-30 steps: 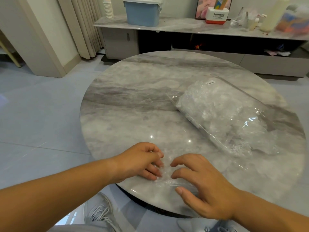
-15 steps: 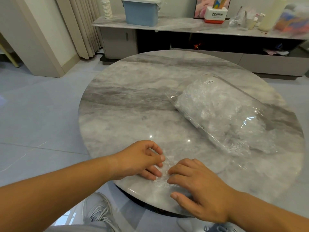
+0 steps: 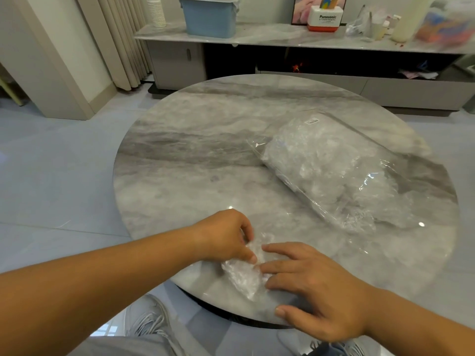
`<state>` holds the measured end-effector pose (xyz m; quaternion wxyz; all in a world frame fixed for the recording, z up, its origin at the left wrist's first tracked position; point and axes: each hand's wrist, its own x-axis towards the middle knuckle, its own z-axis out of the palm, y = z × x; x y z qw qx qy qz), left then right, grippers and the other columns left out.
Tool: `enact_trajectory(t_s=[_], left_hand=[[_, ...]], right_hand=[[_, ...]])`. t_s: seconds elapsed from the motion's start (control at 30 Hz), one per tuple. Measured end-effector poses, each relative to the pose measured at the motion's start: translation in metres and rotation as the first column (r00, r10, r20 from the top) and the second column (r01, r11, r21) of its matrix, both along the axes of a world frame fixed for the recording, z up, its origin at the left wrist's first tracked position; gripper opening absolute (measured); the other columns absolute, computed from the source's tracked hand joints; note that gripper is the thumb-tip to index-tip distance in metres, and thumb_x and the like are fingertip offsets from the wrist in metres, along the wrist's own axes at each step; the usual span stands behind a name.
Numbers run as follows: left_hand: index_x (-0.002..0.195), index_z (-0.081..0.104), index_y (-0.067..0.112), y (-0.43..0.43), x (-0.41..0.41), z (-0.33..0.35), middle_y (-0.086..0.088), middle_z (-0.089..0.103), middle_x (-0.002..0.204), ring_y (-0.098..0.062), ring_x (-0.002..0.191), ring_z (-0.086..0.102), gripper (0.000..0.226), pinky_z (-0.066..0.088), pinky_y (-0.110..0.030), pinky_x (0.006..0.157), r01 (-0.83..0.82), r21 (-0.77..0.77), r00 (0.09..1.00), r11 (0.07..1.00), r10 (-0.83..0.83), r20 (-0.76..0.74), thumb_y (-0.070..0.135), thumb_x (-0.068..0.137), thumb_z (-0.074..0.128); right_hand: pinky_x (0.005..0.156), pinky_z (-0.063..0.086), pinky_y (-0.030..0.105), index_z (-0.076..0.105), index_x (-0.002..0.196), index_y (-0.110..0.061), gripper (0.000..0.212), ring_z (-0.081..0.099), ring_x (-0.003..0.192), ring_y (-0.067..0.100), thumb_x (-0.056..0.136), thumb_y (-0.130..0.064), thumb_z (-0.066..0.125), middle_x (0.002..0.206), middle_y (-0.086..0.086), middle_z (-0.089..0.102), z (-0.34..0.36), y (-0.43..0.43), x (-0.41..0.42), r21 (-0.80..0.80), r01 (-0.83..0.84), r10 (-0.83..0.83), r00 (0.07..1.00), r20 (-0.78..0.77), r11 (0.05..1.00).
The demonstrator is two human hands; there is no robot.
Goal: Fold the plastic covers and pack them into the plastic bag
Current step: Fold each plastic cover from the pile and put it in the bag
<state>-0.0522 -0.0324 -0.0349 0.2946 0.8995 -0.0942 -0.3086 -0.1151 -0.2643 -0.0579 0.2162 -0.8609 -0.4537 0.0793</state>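
Head view: the only camera I have, looking down over a round marble table (image 3: pixel 192 163).
Left hand: I see the left hand (image 3: pixel 223 237) at the near edge of the table, fingers curled, the tips pinching the crumpled top end of the plastic cover (image 3: pixel 244 276).
Right hand: the right hand (image 3: pixel 316 291) lies flat, its fingers straight and pressing down on the cover's right side; the thumb is spread apart and rests on the marble nearer to me.
Plastic cover: a small clear, wrinkled bundle between the two hands, lying on the table close to its near rim.
Plastic bag: the plastic bag (image 3: pixel 331 170) lies on the right half of the table, well apart from the hands, stuffed with crinkled clear plastic; a small white label sits at its far end. I cannot tell which end is open.
Behind the table: a low sideboard (image 3: pixel 282 37) holds a blue bin (image 3: pixel 209 18), a stack of paper cups (image 3: pixel 156 11) and a white box marked Panasonic (image 3: pixel 325 19); a curtain (image 3: pixel 120 39) hangs at the left.
Below: a grey shoe (image 3: pixel 146 322) shows under my left arm.
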Motion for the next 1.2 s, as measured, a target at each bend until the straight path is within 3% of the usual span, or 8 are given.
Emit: enact_trajectory(t_s=[0.13,0.23,0.37,0.57,0.7,0.87,1.03,1.2], left_hand=[[0.094,0.072,0.005,0.006,0.003,-0.006,0.003,0.059,0.064,-0.012,0.06,0.056,0.033,0.047,-0.025,0.061,-0.23,-0.123,0.971,0.965,0.219,-0.098,0.026,0.075,0.089],[0.093,0.07,-0.001,0.008,0.0,-0.005,-0.001,0.06,0.064,-0.012,0.056,0.059,0.025,0.046,-0.021,0.052,-0.414,-0.29,0.903,0.863,0.35,-0.249,0.013,0.079,0.085],[0.105,0.067,0.005,0.004,-0.006,-0.001,-0.009,0.073,0.087,-0.017,0.078,0.072,0.027,0.059,-0.03,0.065,-0.556,-0.48,0.814,0.679,0.328,-0.479,0.003,0.082,0.08],[0.116,0.062,-0.001,0.004,-0.01,-0.003,-0.021,0.07,0.103,-0.022,0.084,0.07,0.038,0.061,-0.031,0.068,-0.581,-0.54,0.798,0.609,0.297,-0.524,0.002,0.082,0.078],[0.107,0.064,0.005,0.004,-0.011,-0.003,-0.021,0.073,0.101,-0.023,0.085,0.071,0.026,0.058,-0.037,0.077,-0.584,-0.507,0.79,0.634,0.299,-0.536,0.002,0.084,0.077],[0.102,0.062,0.01,0.007,-0.01,-0.001,-0.01,0.074,0.095,-0.022,0.086,0.072,0.023,0.059,-0.04,0.085,-0.614,-0.45,0.74,0.649,0.275,-0.613,0.011,0.085,0.078],[0.127,0.06,0.004,0.014,-0.007,0.005,-0.014,0.072,0.112,-0.023,0.096,0.072,0.048,0.061,-0.036,0.083,-0.649,-0.485,0.669,0.586,0.136,-0.731,0.02,0.084,0.074],[0.123,0.062,0.005,0.017,-0.006,0.008,-0.018,0.071,0.12,-0.028,0.107,0.071,0.055,0.06,-0.038,0.082,-0.657,-0.474,0.63,0.586,0.082,-0.772,0.045,0.085,0.067]], right_hand=[[0.114,0.036,0.033,0.071,0.113,-0.032,0.032,0.037,0.144,0.006,0.096,-0.053,0.054,0.146,-0.016,0.051,-0.003,-0.006,0.001,0.142,0.259,-0.256,0.966,-0.044,0.955],[0.103,0.036,0.012,0.073,0.106,-0.038,0.03,0.044,0.13,-0.012,0.092,-0.06,0.059,0.135,-0.027,0.053,0.01,0.004,0.005,0.224,0.614,-0.456,0.741,-0.493,0.757],[0.102,0.046,0.027,0.081,0.101,-0.03,0.03,0.061,0.116,-0.001,0.089,-0.047,0.059,0.117,-0.014,0.072,0.018,0.013,0.022,0.199,0.816,-0.278,0.398,-0.874,0.542],[0.102,0.051,0.045,0.075,0.108,-0.002,0.053,0.071,0.108,0.03,0.085,-0.047,0.059,0.114,0.015,0.075,0.026,0.02,0.028,0.127,0.906,-0.036,0.154,-0.987,0.404],[0.1,0.052,0.043,0.081,0.101,-0.011,0.05,0.071,0.106,0.022,0.084,-0.051,0.055,0.111,0.004,0.077,0.023,0.022,0.026,0.25,0.85,-0.214,0.382,-0.899,0.464],[0.097,0.048,0.022,0.076,0.114,-0.023,0.047,0.066,0.113,0.01,0.094,-0.056,0.049,0.112,-0.008,0.074,0.019,0.018,0.015,0.391,0.616,-0.284,0.719,-0.634,0.684],[0.1,0.048,0.033,0.074,0.118,-0.027,0.054,0.063,0.117,0.016,0.098,-0.066,0.042,0.115,-0.014,0.071,0.012,0.012,0.009,0.396,0.44,-0.289,0.876,-0.385,0.806],[0.1,0.048,0.037,0.069,0.124,-0.013,0.047,0.058,0.123,0.02,0.102,-0.049,0.047,0.12,-0.004,0.068,0.012,0.006,0.007,0.314,0.089,-0.096,0.995,0.009,0.945]])
